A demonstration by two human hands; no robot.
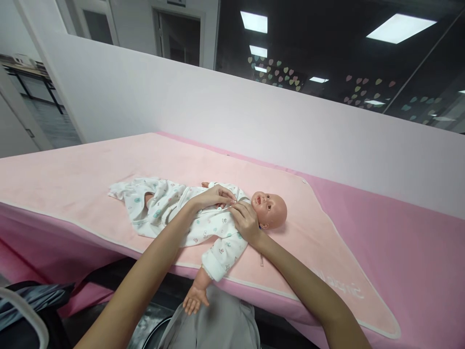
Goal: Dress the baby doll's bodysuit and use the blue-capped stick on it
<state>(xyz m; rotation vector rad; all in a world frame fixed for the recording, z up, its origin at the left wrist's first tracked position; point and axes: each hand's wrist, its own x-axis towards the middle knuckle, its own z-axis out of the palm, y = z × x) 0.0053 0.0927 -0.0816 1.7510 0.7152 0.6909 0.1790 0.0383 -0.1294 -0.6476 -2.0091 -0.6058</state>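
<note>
A baby doll (pixel 271 209) lies on its back on a pale pink blanket (pixel 90 169), head to the right. It wears a white printed romper (pixel 170 208). My left hand (pixel 214 196) pinches the romper's front near the doll's chest. Beside it, my right hand (pixel 247 222) grips the collar edge just under the doll's chin. The fingertips of the two hands nearly meet at the neckline. One doll arm (pixel 198 291) hangs over the table's front edge.
The blanket covers a darker pink padded table (pixel 399 232) that stands against a low white partition wall (pixel 254 116). Behind the wall is dark glass with heart stickers (pixel 279 72). A grey garment (pixel 218 325) and a bag (pixel 32 295) lie below the table edge.
</note>
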